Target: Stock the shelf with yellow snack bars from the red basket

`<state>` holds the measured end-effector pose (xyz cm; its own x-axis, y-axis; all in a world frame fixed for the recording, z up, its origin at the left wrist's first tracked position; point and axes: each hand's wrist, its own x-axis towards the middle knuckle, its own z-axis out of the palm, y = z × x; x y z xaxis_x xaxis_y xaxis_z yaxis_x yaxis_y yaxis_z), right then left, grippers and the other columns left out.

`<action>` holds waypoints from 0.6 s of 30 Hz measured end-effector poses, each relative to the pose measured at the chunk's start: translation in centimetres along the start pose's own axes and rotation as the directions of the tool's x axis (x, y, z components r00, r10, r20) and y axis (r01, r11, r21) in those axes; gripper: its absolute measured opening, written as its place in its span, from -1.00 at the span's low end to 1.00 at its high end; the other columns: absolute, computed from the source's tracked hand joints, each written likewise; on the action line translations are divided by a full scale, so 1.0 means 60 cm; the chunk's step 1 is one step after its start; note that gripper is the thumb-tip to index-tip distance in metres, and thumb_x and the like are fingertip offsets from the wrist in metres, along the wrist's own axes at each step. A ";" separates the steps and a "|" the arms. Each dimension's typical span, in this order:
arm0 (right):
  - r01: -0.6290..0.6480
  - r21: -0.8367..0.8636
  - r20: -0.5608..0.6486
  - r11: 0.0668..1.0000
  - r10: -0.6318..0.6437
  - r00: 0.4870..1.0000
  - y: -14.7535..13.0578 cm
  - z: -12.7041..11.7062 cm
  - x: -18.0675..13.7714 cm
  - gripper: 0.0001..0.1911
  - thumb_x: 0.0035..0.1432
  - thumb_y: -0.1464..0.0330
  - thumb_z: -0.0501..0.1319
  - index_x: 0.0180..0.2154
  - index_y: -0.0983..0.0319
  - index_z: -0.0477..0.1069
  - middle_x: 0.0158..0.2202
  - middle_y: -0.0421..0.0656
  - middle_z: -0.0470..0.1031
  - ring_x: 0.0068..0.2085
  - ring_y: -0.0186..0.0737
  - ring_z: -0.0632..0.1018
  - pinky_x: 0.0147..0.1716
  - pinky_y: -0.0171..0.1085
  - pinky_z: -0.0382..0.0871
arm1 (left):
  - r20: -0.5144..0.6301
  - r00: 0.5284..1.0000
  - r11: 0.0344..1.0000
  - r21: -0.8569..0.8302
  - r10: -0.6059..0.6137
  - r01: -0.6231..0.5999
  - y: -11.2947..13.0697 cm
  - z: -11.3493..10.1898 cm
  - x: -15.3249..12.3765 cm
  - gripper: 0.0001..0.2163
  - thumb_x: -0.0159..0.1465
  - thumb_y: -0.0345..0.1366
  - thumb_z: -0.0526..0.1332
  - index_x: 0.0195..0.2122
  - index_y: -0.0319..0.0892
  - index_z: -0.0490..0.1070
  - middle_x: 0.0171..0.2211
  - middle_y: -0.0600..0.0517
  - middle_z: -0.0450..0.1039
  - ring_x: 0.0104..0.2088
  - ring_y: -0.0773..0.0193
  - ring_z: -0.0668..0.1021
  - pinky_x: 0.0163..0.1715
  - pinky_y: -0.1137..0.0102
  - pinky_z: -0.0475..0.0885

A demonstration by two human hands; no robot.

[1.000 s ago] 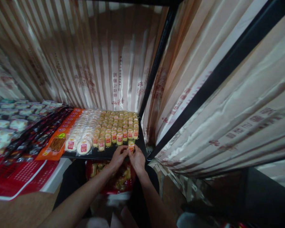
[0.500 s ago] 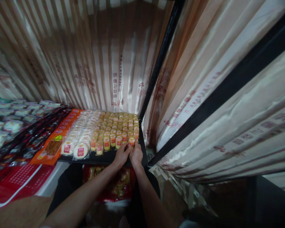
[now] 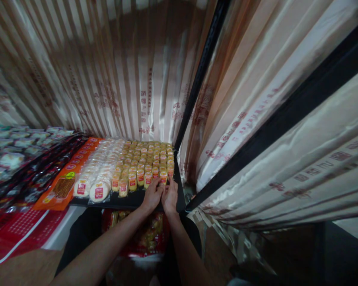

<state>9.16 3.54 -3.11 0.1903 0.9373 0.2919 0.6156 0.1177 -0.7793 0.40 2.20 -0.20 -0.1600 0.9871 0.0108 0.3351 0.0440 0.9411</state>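
At the near edge of the black table [image 3: 137, 201], my left hand [image 3: 152, 195] and my right hand [image 3: 169, 196] are close together. Their fingers close in on the lower end of a small yellow wrapped snack pack [image 3: 163, 175] with a red label; the hands partly hide it. Rows of similar yellow packs [image 3: 149, 159] stretch back behind it. To the left stand two rows of round white wrapped cakes [image 3: 99, 191], the nearest ones showing red labels.
An orange snack bag [image 3: 58, 190], dark packages [image 3: 32, 171] and several white packs [image 3: 12, 159] lie farther left. Below the table, between my legs, is a red bag [image 3: 149, 232] of yellow packs. Pleated curtains [image 3: 122, 79] and black poles [image 3: 193, 91] enclose the back and right.
My hands stay by the same yellow pack and have shifted only slightly, with the fingers bent a little differently. The view has moved slightly.
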 end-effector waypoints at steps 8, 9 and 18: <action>-0.008 0.103 -0.002 0.995 0.009 1.000 0.019 0.013 0.000 -0.62 0.14 0.34 -0.01 -0.01 0.27 0.28 -0.13 -0.01 0.29 -0.36 -0.26 0.46 -0.28 -0.22 0.42 | -0.028 0.992 0.977 0.181 0.122 -0.115 0.003 0.003 -0.011 -0.70 0.19 -0.38 0.02 -0.08 -0.21 0.40 0.00 -0.10 0.37 0.04 0.20 0.37 0.13 0.23 0.21; -0.010 0.114 0.003 0.993 0.009 1.000 0.022 0.016 0.000 -0.63 0.14 0.35 -0.01 -0.02 0.27 0.29 -0.13 -0.01 0.29 -0.35 -0.26 0.47 -0.28 -0.22 0.42 | -0.019 0.992 0.976 0.182 0.124 -0.118 0.002 0.005 -0.010 -0.70 0.20 -0.37 0.01 -0.08 -0.21 0.41 -0.01 -0.10 0.37 0.04 0.20 0.37 0.12 0.23 0.22; -0.034 0.158 0.055 0.987 0.026 0.998 0.025 0.013 -0.001 -0.60 0.11 0.39 -0.02 -0.01 0.26 0.30 -0.15 -0.03 0.29 -0.38 -0.31 0.44 -0.29 -0.24 0.41 | 0.049 0.992 0.966 0.224 0.120 -0.128 0.000 0.010 -0.012 -0.68 0.23 -0.37 -0.01 -0.04 -0.23 0.38 0.02 -0.11 0.35 0.05 0.23 0.36 0.12 0.29 0.22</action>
<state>9.50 3.93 -4.70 0.1639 0.9566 0.2408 0.4803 0.1358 -0.8665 1.07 1.60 -0.39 -0.0726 0.9916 0.1066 0.5522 -0.0490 0.8322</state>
